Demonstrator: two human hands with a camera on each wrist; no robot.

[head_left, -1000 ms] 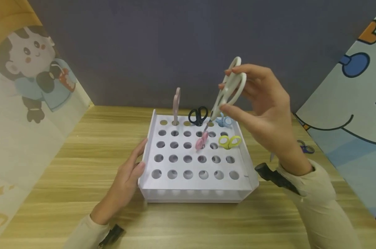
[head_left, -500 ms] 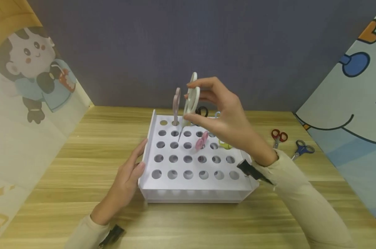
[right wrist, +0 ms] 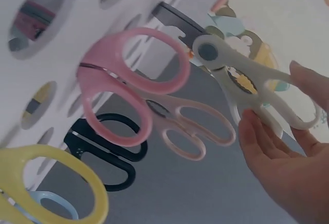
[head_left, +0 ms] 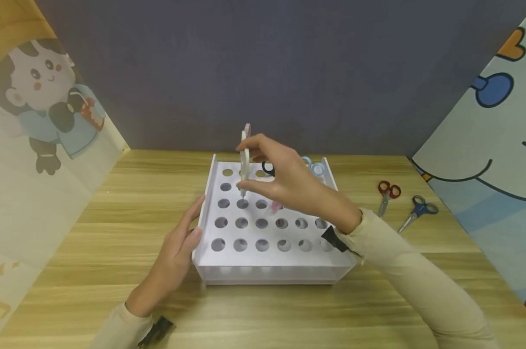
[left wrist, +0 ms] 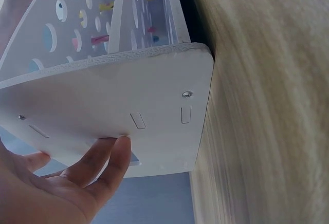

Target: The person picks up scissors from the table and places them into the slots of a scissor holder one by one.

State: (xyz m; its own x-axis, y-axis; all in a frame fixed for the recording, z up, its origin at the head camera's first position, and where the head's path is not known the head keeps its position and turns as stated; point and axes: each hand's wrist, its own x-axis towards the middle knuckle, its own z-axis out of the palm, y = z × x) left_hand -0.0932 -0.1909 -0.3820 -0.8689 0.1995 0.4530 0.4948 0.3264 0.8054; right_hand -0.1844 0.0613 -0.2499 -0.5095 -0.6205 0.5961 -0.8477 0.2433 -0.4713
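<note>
My right hand pinches a pair of white-handled scissors by the handle, blades down, over the white holed rack. Their dark blade tip meets a hole in the second column from the left; I cannot tell how far in it is. My left hand rests against the rack's left side panel, fingertips touching it beside a cutout in the left wrist view. Pink scissors, pale pink scissors, black scissors, light blue scissors and yellow scissors stand in holes.
Red-handled scissors and blue-handled scissors lie on the wooden table right of the rack. A dark grey panel rises behind, with pictured panels on both sides.
My right hand has carried the white-handled scissors left and down, from above the rack's back right to a hole near its left side. The left hand stays at the side panel.
</note>
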